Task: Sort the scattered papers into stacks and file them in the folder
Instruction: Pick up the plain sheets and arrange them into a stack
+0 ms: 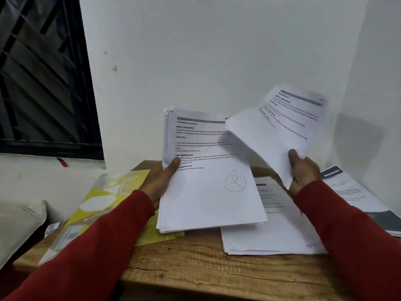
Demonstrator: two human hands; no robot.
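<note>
My left hand (159,181) grips a stack of printed papers (208,198) by its left edge, thumb on top; the top sheet bears a circled handwritten 2. My right hand (302,170) pinches a single printed sheet (280,124), lifted and tilted up to the right, blurred. A yellow patterned folder (102,198) lies on the wooden table (195,263) under my left arm. Another pile of papers (269,231) lies flat on the table below the right hand.
Further sheets with a dark header (355,196) rest at the table's right end against the white wall. A pale cushion (19,227) sits at the left. A red pen (62,162) lies on the sill below the dark window (43,72).
</note>
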